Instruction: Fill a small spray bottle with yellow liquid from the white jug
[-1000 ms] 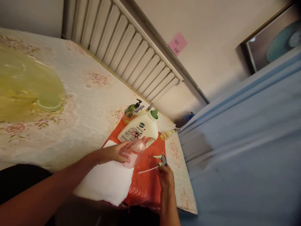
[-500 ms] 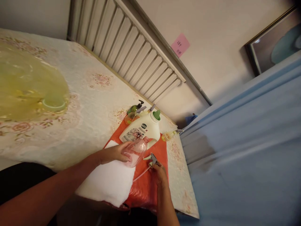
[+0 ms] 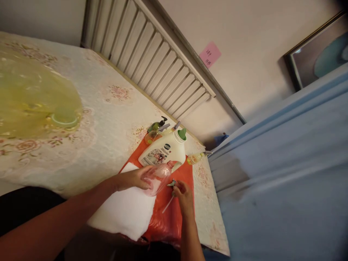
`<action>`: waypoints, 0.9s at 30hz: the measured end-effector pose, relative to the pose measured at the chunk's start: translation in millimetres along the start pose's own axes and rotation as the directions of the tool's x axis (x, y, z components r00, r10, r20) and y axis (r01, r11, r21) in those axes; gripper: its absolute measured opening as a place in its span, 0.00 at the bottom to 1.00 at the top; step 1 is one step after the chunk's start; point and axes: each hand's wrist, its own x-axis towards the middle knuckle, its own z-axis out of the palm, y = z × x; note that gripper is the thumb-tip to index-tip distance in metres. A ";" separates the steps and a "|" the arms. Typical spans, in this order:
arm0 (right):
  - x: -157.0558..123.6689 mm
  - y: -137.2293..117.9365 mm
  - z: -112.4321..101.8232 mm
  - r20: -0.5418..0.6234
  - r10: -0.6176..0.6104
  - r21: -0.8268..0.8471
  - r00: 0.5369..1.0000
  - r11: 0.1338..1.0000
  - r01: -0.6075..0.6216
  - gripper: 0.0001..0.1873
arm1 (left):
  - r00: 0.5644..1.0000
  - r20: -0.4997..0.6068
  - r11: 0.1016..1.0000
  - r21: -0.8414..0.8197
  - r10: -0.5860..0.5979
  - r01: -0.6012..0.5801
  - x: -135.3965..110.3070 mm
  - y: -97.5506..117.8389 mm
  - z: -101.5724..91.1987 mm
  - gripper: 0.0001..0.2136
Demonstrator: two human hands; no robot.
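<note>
On the orange sheet (image 3: 174, 217) beside the white detergent jug (image 3: 163, 152), the left hand (image 3: 140, 177) wraps the pink bottle (image 3: 157, 176) — tilted, neck toward the right hand (image 3: 183, 194). That hand pinches the spray head (image 3: 172, 183), its dip tube (image 3: 167, 206) trailing free. Best to steady the bottle and feed the tube in first — straight, unhurried.

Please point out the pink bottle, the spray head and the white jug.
pink bottle (image 3: 157, 177), head view, its clear body.
spray head (image 3: 172, 183), head view, its trigger top.
white jug (image 3: 163, 152), head view, its label side.

pink bottle (image 3: 157, 176): clear glossy plastic | white cloth (image 3: 127, 210): matt, soft
</note>
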 end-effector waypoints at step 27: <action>-40.3 -50.1 73.1 0.293 -0.088 0.168 0.952 0.985 0.039 0.43 | 0.991 -0.031 0.965 0.236 0.127 -0.116 6.2 -13.5 7.3 0.36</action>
